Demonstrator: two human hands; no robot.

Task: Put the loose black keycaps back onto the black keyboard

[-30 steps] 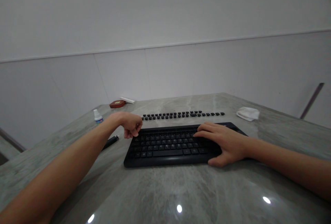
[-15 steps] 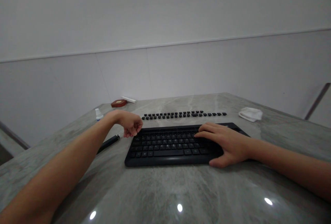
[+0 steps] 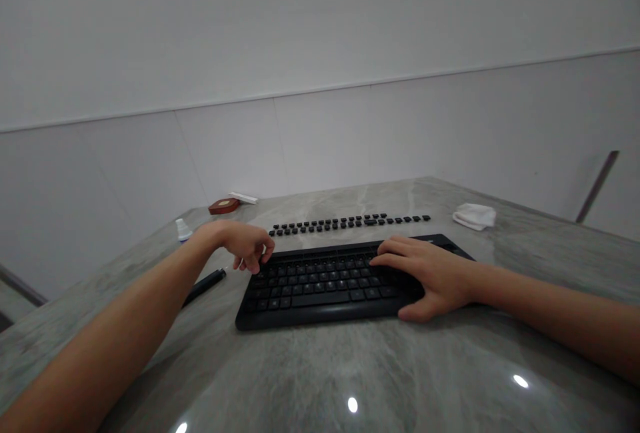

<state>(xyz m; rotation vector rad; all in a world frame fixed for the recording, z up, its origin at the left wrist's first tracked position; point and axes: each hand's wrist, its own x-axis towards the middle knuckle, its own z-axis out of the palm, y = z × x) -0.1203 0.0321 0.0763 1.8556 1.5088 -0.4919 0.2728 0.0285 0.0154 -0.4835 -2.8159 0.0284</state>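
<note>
A black keyboard [image 3: 320,316] lies on the table in front of me, its upper strip without keycaps. Over its upper left corner is my left hand [image 3: 249,246], fingers curled and thumb drawn in. Whatever those fingers pinch, if anything, is too small to see. My right hand [image 3: 433,276] lies spread across the keyboard's right part, hiding the keys there, with the thumb at the front edge and fingers stretched toward the back. Behind the keyboard, loose black keycaps [image 3: 327,225] stand in two rows.
A black pen-like tool [image 3: 207,283] lies left of the keyboard, partly behind my left forearm. A small white bottle [image 3: 183,229] stands beyond it. Farther back are a reddish-brown case [image 3: 223,205] and a white strip [image 3: 243,198]. A folded white cloth [image 3: 474,216] sits at the right.
The view has shifted slightly, so the table things appear a little farther left. My left hand has turned slightly at the keyboard's corner; my right hand stays in place on the keyboard.
</note>
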